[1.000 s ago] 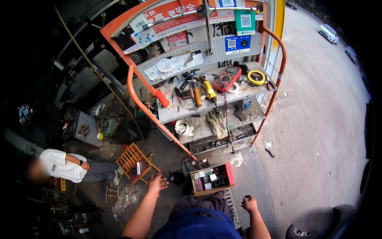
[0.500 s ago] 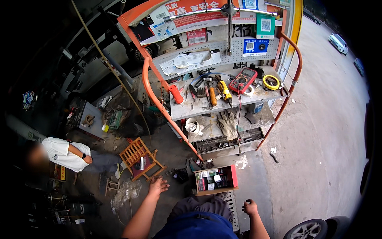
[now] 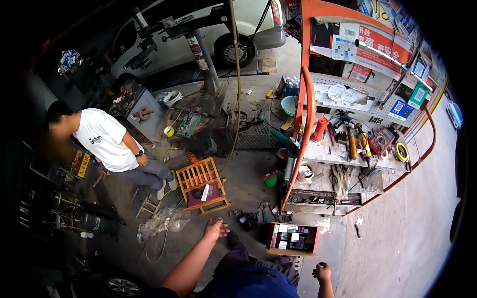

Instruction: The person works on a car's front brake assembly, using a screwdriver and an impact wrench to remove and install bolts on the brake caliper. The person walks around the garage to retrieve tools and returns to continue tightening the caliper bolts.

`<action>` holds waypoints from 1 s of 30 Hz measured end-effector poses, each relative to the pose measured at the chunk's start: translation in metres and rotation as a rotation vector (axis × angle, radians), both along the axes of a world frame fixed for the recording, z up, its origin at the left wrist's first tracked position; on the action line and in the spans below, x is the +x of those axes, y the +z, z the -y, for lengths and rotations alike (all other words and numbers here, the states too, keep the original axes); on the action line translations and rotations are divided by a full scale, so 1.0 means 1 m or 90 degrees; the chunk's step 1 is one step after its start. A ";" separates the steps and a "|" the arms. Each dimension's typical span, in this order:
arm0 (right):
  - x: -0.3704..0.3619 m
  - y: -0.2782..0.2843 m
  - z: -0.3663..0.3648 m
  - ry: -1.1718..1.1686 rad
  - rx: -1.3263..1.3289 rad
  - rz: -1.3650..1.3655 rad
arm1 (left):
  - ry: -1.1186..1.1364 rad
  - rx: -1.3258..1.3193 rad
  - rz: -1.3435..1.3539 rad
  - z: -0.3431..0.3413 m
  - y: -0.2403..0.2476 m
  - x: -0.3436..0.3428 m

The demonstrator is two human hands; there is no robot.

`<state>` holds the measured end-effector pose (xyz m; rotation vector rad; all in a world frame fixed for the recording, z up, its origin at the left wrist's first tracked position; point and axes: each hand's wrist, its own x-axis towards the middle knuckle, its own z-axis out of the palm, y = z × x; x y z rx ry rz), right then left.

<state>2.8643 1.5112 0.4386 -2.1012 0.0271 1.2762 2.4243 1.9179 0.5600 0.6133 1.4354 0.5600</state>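
Note:
My left hand point(image 3: 216, 228) hangs in the air, fingers loosely bent and apart, with nothing seen in it. In the picture it is nearest to a low wooden folding chair point(image 3: 202, 185) with a dark red seat, which it does not touch. My right hand point(image 3: 322, 271) hangs lower on the right, fingers slightly curled and dark at the tips; I see no object in it. Between and beyond my hands, an open cardboard box point(image 3: 292, 252) stands on the floor, filled with several small packs point(image 3: 294, 237).
An orange-framed tool rack point(image 3: 308, 149) holds a red multimeter point(image 3: 381, 141), yellow tape point(image 3: 401, 152), screwdrivers and gloves point(image 3: 341, 182). On the left stands a person in a white shirt point(image 3: 102, 135). Crumpled clear plastic point(image 3: 161, 223) and a hose lie on the floor. A white van point(image 3: 198, 39) is behind.
My view has swung left, so the rack and box sit further right and the van shows more. Both hands still hang free. The person on the left is more fully in view.

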 end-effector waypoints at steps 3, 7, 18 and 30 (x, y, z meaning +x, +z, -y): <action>-0.035 0.004 -0.034 0.011 0.002 0.005 | 0.039 -0.010 0.009 -0.032 -0.017 -0.066; -0.085 0.011 -0.090 0.064 -0.006 0.028 | 0.092 -0.015 0.004 -0.076 -0.028 -0.151; -0.142 0.066 -0.191 0.209 -0.030 0.086 | 0.176 -0.028 0.045 -0.118 -0.045 -0.238; -0.145 0.052 -0.162 0.132 -0.081 0.036 | 0.146 -0.102 -0.018 -0.099 -0.063 -0.229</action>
